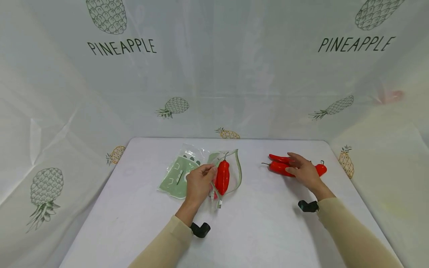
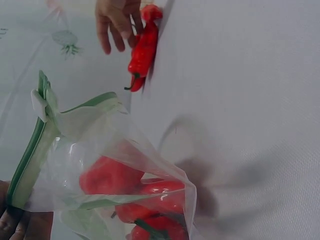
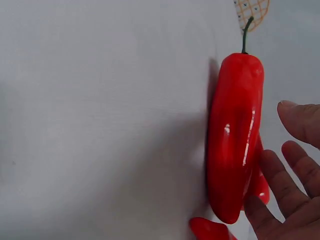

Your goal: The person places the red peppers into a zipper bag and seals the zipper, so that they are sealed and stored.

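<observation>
My left hand (image 1: 197,183) pinches the edge of a clear zip bag (image 2: 65,165) with a green strip along its mouth. Several red peppers (image 2: 165,197) with green stems lie inside the bag. Over at the right, my right hand (image 1: 305,173) is above a group of loose red peppers, fingers spread and slightly bent. In the right wrist view, a long glossy pepper (image 3: 235,135) lies beside the fingertips (image 3: 272,162), with no grip around it. Part of another pepper (image 3: 207,229) shows at the bottom edge.
A flat green-and-clear pouch (image 1: 174,178) lies on the white table (image 1: 134,208) left of the bag. Pineapple-printed sheeting (image 1: 234,74) hangs behind the table and along both sides. Black wrist-worn devices (image 1: 200,230) sit at both cuffs.
</observation>
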Action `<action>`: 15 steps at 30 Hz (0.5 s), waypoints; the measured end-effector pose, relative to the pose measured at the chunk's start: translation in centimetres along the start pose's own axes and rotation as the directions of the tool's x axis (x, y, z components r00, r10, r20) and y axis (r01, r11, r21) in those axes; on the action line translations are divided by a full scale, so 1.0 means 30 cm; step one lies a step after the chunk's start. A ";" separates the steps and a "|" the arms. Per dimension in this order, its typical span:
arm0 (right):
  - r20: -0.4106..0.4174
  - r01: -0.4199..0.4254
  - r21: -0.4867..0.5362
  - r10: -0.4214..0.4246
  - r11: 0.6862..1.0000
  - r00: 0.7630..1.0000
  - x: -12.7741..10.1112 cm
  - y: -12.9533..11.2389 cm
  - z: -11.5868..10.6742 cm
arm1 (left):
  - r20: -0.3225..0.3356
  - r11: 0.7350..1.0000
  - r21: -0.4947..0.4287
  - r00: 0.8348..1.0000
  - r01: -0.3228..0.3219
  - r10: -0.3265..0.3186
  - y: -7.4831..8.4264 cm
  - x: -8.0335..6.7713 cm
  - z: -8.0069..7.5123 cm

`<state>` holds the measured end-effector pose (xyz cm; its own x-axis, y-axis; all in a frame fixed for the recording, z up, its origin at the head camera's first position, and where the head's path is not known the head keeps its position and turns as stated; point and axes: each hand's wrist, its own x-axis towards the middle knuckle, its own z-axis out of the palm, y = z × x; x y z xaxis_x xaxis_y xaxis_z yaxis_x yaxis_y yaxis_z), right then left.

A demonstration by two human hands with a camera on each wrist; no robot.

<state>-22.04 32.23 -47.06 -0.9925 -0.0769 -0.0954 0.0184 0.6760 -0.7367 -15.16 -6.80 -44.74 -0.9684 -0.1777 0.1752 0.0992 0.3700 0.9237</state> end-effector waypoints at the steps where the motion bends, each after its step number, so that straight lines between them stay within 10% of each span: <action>1: -0.008 -0.002 -0.003 0.002 1.000 1.000 -0.001 0.006 0.004 | 0.000 1.000 0.000 1.000 -0.001 0.001 -0.001 0.001 0.001; 15: -0.023 -0.031 0.088 0.033 0.996 0.999 -0.054 -0.001 0.049 | 0.003 1.000 0.023 1.000 0.009 -0.009 -0.005 0.001 0.006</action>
<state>-20.24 31.25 -47.87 -0.9939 -0.0372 -0.1043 0.0600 0.6112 -0.7892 -15.23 -6.71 -44.93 -0.9698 -0.1786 0.1659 0.0853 0.3889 0.9173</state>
